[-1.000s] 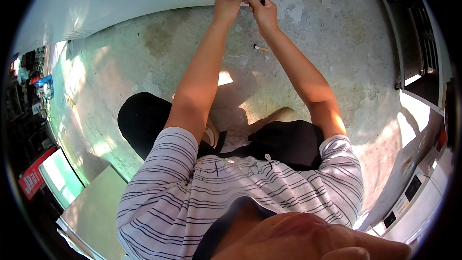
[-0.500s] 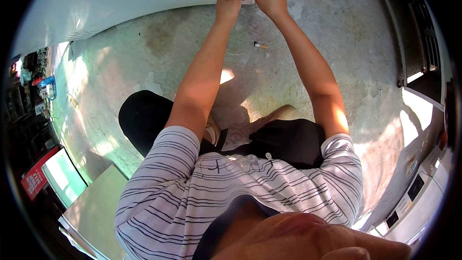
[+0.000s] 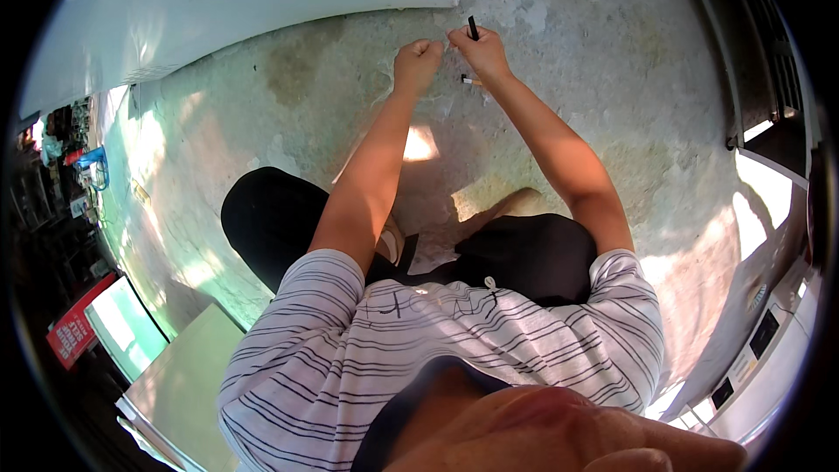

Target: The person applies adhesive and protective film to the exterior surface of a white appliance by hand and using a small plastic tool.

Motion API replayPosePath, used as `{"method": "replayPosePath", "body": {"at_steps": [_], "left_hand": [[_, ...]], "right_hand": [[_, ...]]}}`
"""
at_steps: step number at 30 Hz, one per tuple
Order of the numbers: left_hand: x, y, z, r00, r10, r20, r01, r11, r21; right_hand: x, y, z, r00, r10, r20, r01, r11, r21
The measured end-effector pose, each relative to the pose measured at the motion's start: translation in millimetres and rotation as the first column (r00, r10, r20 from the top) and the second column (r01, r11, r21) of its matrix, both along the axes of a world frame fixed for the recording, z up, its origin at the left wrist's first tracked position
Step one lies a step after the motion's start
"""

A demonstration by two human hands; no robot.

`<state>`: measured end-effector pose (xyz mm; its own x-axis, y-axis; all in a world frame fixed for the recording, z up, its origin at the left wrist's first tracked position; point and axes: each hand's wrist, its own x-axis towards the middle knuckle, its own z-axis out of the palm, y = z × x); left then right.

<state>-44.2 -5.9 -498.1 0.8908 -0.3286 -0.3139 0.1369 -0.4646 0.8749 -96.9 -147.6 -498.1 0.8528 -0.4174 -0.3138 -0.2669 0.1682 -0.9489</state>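
Observation:
My left hand (image 3: pixel 417 68) is closed, thumb against the curled fingers, over the concrete floor; what it pinches, if anything, is too small to make out. Just beside it, to the right, my right hand (image 3: pixel 483 52) is closed around a slim black stick-like thing (image 3: pixel 473 27), whose upper end sticks up past the fingers. The fingertips of both hands are close together. Below my right hand, partly covered by the wrist, a small stick-shaped thing (image 3: pixel 469 79) with a black end and a white and tan body lies on the floor.
A large pale, smooth-sided appliance (image 3: pixel 262 0) spans the far left, its corner beyond my hands. Worn concrete floor (image 3: pixel 612 79) spreads around. At left stand a pale box-shaped cabinet (image 3: pixel 183 385) and a red sign (image 3: pixel 72 332); white machines (image 3: pixel 756 358) stand at right.
Both hands have come away from the appliance's lower corner and back toward me, over the floor. The black stick-like thing now points more upright in my right hand.

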Motion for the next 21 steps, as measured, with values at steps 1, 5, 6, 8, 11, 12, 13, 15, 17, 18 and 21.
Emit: {"method": "replayPosePath", "body": {"at_steps": [1, 5, 6, 8, 11, 12, 13, 15, 17, 18, 21], "left_hand": [[-8, 5, -11, 0.999, 0.053, 0.001, -0.053, 0.999, -0.014], [-14, -9, 1, 0.977, 0.204, 0.066, -0.190, 0.967, -0.172], [-7, -23, 19, 0.969, 0.225, 0.097, -0.197, 0.950, -0.241], [14, -44, 40, 0.950, 0.252, 0.184, -0.180, 0.924, -0.336], [40, -59, 49, 0.940, 0.272, 0.207, -0.222, 0.945, -0.239], [45, -61, 46, 0.939, 0.268, 0.217, -0.212, 0.945, -0.248], [49, -61, 43, 0.938, 0.263, 0.228, -0.202, 0.945, -0.257], [50, -61, 40, 0.941, 0.241, 0.239, -0.165, 0.941, -0.296], [47, -61, 40, 0.948, 0.206, 0.242, -0.111, 0.928, -0.357], [48, -57, 38, 0.953, 0.209, 0.219, -0.116, 0.920, -0.375], [51, -54, 34, 0.959, 0.222, 0.174, -0.133, 0.900, -0.414]], "right_hand": [[-5, -6, 0, 1.000, 0.020, -0.012, -0.020, 1.000, 0.016], [4, -34, 18, 0.996, 0.017, 0.083, -0.008, 0.995, -0.103], [11, -42, 22, 0.995, 0.012, 0.103, 0.001, 0.992, -0.125], [28, -47, 32, 0.987, 0.016, 0.159, 0.010, 0.987, -0.161], [44, -42, 54, 0.986, -0.035, 0.163, 0.059, 0.987, -0.146], [46, -42, 52, 0.989, -0.030, 0.148, 0.054, 0.985, -0.162], [48, -43, 47, 0.991, -0.025, 0.134, 0.049, 0.983, -0.179], [50, -43, 39, 0.991, -0.020, 0.134, 0.046, 0.979, -0.199], [50, -43, 31, 0.986, -0.019, 0.164, 0.053, 0.976, -0.209], [49, -39, 37, 0.990, 0.003, 0.144, 0.029, 0.975, -0.219], [49, -35, 57, 0.995, 0.046, 0.094, -0.022, 0.970, -0.242]]}}
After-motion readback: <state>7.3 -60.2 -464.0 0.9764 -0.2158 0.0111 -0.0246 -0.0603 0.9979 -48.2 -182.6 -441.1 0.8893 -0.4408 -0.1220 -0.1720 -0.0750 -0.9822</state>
